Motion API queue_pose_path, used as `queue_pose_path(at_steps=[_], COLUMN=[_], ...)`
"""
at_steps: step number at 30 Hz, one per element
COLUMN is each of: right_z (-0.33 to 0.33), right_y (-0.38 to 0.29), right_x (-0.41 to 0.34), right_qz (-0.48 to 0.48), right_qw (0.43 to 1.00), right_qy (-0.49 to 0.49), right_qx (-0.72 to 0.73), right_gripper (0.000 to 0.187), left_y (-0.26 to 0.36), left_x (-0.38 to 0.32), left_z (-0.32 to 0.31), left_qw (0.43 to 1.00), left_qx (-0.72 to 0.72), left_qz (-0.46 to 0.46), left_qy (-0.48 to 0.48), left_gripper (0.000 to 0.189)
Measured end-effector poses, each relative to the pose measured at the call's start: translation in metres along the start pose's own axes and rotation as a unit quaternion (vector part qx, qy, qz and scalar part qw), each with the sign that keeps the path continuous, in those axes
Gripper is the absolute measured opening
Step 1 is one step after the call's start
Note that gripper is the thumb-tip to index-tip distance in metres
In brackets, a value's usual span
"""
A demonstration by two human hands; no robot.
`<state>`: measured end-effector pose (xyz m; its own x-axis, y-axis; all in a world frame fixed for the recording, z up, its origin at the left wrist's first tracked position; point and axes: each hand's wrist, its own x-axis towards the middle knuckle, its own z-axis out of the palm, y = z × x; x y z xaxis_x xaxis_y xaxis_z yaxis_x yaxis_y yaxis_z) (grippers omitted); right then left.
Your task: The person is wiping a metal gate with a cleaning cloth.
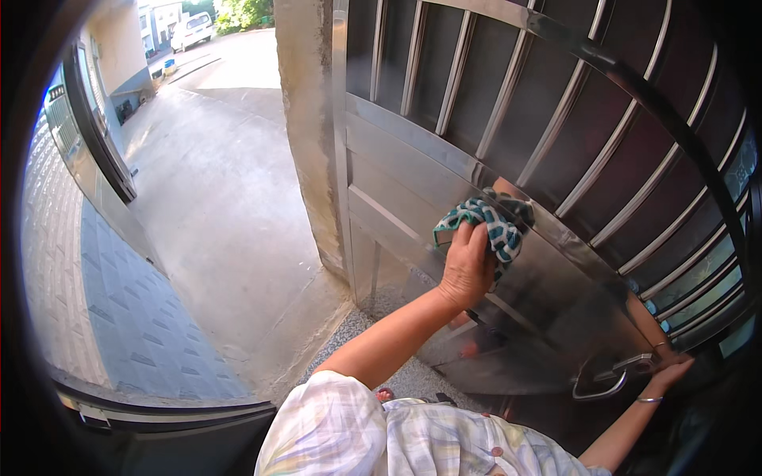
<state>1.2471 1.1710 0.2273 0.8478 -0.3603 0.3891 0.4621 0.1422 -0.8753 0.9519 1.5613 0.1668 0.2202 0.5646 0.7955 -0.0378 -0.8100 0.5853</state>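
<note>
My left hand is closed around a crumpled green-and-white patterned cloth. The cloth is pressed against the shiny metal door, just below its barred upper part, and the panel mirrors the cloth and my arm. Low on the right, my right hand touches the door beside the metal lever handle. A bracelet circles that wrist. Exactly how those fingers are set is hard to see, as the hand is small and partly in shadow.
Metal bars run across the door's upper part. To the left stands a rough concrete door jamb, with a speckled stone sill at its foot. A concrete yard stretches outside, between a blue-and-white tiled wall and a parked white van.
</note>
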Motion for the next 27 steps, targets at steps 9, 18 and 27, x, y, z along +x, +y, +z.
queue_pose_path(at_steps=[9, 18, 27], right_z=[-0.047, -0.003, -0.040], right_y=[0.054, 0.012, 0.045], right_x=[0.073, 0.023, 0.063], right_qz=[0.027, 0.029, 0.047], right_qw=[0.997, 0.997, 0.998], right_qy=[-0.066, -0.021, -0.017], right_qx=[0.027, 0.066, 0.042], right_gripper=[0.042, 0.051, 0.042], left_y=[-0.111, -0.021, -0.129], left_x=[0.120, 0.048, 0.192], left_z=[-0.086, -0.021, -0.118], left_qw=[0.935, 0.996, 0.913], left_qx=[0.139, 0.027, 0.237], left_qz=[-0.136, 0.049, -0.090], left_qy=[0.296, 0.072, 0.319], left_gripper=[0.024, 0.045, 0.023])
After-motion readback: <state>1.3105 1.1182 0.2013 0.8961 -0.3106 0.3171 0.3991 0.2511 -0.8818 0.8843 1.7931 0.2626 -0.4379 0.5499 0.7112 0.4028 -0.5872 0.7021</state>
